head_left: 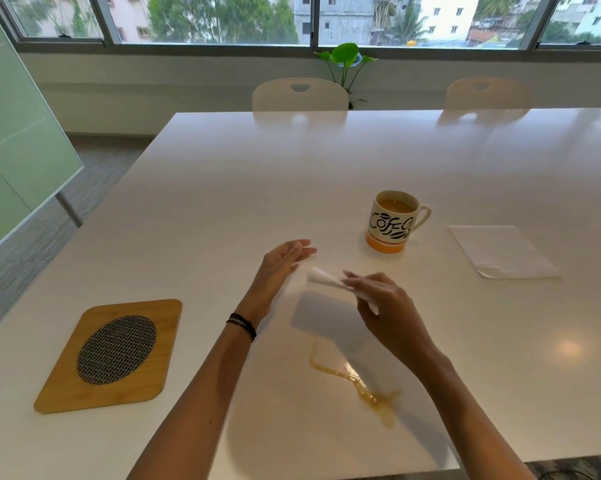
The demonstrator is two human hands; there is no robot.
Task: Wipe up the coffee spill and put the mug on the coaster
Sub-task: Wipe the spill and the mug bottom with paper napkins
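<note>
A brown coffee spill [357,382] streaks the white table [222,188] near its front edge. Above and behind the spill, my right hand [383,306] pinches a folded white tissue [326,279] in the air. My left hand [281,263] hovers just left of the tissue, fingers apart, holding nothing. The mug [392,221], white with an orange base and black "Coffee" lettering, stands full of coffee farther back on the right. The wooden coaster [113,355] with a dark woven oval lies at the front left.
A stack of white napkins [499,251] lies to the right of the mug. Two white chairs [300,95] stand at the table's far side, with a potted plant [347,60] by the window. A glass partition is at the left.
</note>
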